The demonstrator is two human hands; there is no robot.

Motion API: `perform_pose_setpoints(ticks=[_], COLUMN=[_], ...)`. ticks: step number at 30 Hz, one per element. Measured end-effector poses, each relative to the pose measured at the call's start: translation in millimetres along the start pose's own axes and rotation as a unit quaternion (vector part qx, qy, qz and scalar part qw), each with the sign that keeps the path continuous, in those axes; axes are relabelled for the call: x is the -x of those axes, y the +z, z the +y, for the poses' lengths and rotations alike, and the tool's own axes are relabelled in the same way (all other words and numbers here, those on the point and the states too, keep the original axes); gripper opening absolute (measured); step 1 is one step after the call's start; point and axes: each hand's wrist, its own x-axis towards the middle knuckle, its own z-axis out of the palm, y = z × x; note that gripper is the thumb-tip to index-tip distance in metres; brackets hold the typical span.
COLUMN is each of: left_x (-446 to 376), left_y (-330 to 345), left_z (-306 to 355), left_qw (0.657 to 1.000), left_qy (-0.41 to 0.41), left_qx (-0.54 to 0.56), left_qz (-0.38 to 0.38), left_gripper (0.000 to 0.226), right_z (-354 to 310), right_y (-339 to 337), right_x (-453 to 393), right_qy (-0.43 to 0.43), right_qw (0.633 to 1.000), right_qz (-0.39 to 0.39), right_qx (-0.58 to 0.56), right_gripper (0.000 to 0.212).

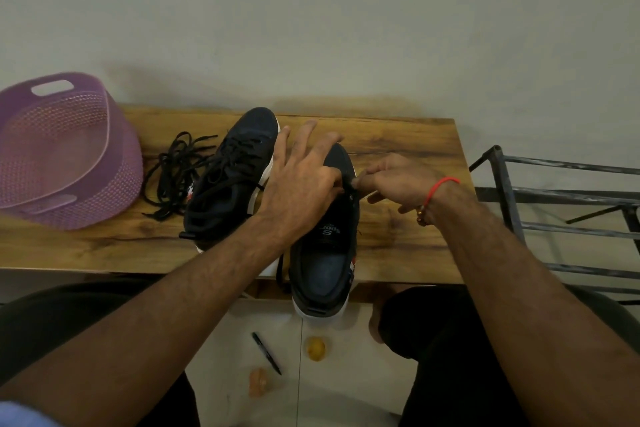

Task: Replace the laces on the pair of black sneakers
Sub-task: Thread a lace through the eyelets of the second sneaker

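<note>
Two black sneakers (pixel 242 166) stand side by side on a grained wooden tabletop (pixel 408 236) against a plain pale wall. Left hand (pixel 301 194), fingers spread, and right hand (pixel 398 180) pinch a lace at the nearer sneaker (pixel 325 270). Loose black laces (pixel 173 170) lie beside a woven purple basket (pixel 62 156); a metal rack (pixel 571 211) stands right.

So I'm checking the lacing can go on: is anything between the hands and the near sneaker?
Nothing visible: the left hand and right hand are already at the near sneaker, pinching its lace.
</note>
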Motion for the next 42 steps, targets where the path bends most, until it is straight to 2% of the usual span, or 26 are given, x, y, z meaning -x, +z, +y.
perform_pose_setpoints(ticks=[2, 7, 9, 12, 14, 16, 19, 20, 24, 27, 29, 31, 33, 35, 37, 39, 42], left_x=[0.6, 2.9, 3.7, 4.7, 4.9, 5.8, 10.5, 12.0, 14.4, 15.1, 15.5, 15.3, 14.9, 14.4, 13.8, 13.3, 13.6], left_y=[0.7, 3.3, 4.2, 2.0, -2.7, -8.8, -16.2, -17.4, -19.6, -18.6, -18.0, -18.4, -19.4, -19.8, -19.8, -19.5, -17.4], left_z=[-0.5, 0.2, 0.2, -1.3, -3.6, -9.2, -19.4, -21.9, -23.7, -23.1, -24.1, -25.9, -27.1, -27.4, -27.4, -27.7, -29.1], left_qw=[1.0, 1.0, 1.0, 0.999, 0.998, 0.996, 0.986, 0.984, 0.981, 0.98, 0.978, 0.976, 0.973, 0.971, 0.971, 0.971, 0.97], left_qy=[0.009, 0.002, -0.004, -0.014, -0.033, -0.062, -0.109, -0.121, -0.133, -0.131, -0.135, -0.141, -0.147, -0.149, -0.147, -0.147, -0.149], left_qx=[-0.014, 0.001, 0.017, 0.04, 0.058, 0.056, 0.066, 0.068, 0.073, 0.067, 0.071, 0.078, 0.083, 0.087, 0.084, 0.083, 0.077], left_qz=[0.01, 0.023, 0.02, 0.026, 0.008, -0.042, -0.104, -0.113, -0.122, -0.131, -0.14, -0.147, -0.155, -0.163, -0.166, -0.171, -0.175], left_gripper=[0.017, 0.015, 0.014, 0.017, 0.033, 0.063, 0.098, 0.105, 0.121, 0.123, 0.123, 0.123, 0.123, 0.123, 0.124, 0.125, 0.125], right_z=[2.5, 9.1, 9.8, 9.2, 12.9, 20.3, 29.6, 30.9, 20.0, 10.4, 11.6, 21.6, 33.1, 39.3, 34.2, 23.8, 12.3], right_y=[0.9, 9.7, 10.3, 7.6, -1.4, -15.2, -27.7, -27.4, -2.5, 15.9, 12.0, -5.2, -23.9, -31.6, -26.1, -12.6, 9.3], right_x=[-4.0, -16.9, -17.9, -17.2, -18.2, -20.7, -19.0, -19.7, -20.5, -20.2, -18.4, -20.8, -22.5, -21.0, -19.1, -16.5, -17.5], right_qy=[-0.011, -0.059, -0.064, -0.054, -0.031, 0.018, 0.073, 0.057, -0.105, -0.151, -0.126, -0.031, 0.079, 0.109, 0.03, -0.079, -0.144], right_qw=[1.0, 0.997, 0.996, 0.995, 0.99, 0.972, 0.909, 0.903, 0.922, 0.91, 0.905, 0.903, 0.906, 0.905, 0.907, 0.928, 0.922], right_qz=[0.008, 0.051, 0.056, 0.056, 0.084, 0.153, 0.234, 0.226, 0.103, 0.116, 0.128, 0.14, 0.159, 0.163, 0.135, 0.091, 0.079], right_qx=[-0.003, 0.02, 0.028, 0.065, 0.106, 0.176, 0.338, 0.361, 0.359, 0.369, 0.385, 0.405, 0.385, 0.378, 0.397, 0.352, 0.35], right_gripper=[0.018, 0.005, 0.006, 0.019, 0.019, 0.017, 0.018, 0.02, 0.017, 0.008, 0.011, 0.013, 0.026, 0.031, 0.024, 0.015, 0.009])
